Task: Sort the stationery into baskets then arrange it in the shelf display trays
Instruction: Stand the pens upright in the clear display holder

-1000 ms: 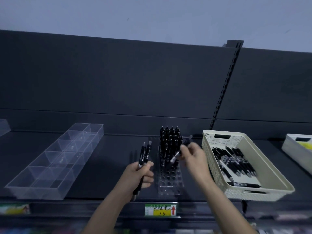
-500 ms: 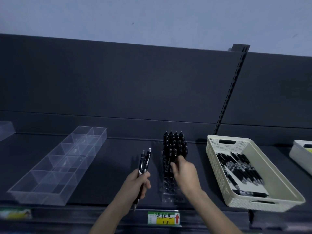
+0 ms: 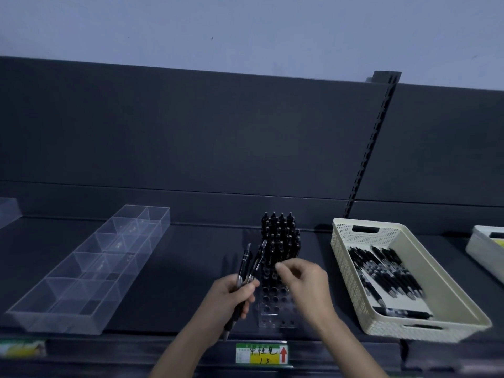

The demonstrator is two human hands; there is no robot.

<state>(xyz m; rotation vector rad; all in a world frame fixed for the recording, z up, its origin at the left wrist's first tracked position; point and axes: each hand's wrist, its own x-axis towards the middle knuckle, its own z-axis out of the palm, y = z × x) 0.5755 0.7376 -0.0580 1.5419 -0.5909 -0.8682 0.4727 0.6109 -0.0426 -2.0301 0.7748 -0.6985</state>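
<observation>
My left hand (image 3: 231, 293) grips a few black click pens (image 3: 246, 264), tips down and tops pointing up. Just right of them stands a clear pen holder (image 3: 275, 313) on the dark shelf; its back rows are full of upright black pens (image 3: 281, 236) and its front holes are bare. My right hand (image 3: 302, 282) hovers over the holder's middle. Its curled fingertips are close to the pens in my left hand, and I see nothing between them. A cream basket (image 3: 338, 241) to the right holds several more black pens (image 3: 387, 271).
A long clear compartment tray (image 3: 90, 268) lies on the shelf to the left, with another clear tray (image 3: 8, 211) at the left edge. A second pale basket (image 3: 485, 249) shows at the right edge. A green and yellow price label (image 3: 261, 353) marks the shelf front.
My right hand set a pen down into the holder, then lifted off and moved left toward the pens in my left hand. My left hand kept its pens.
</observation>
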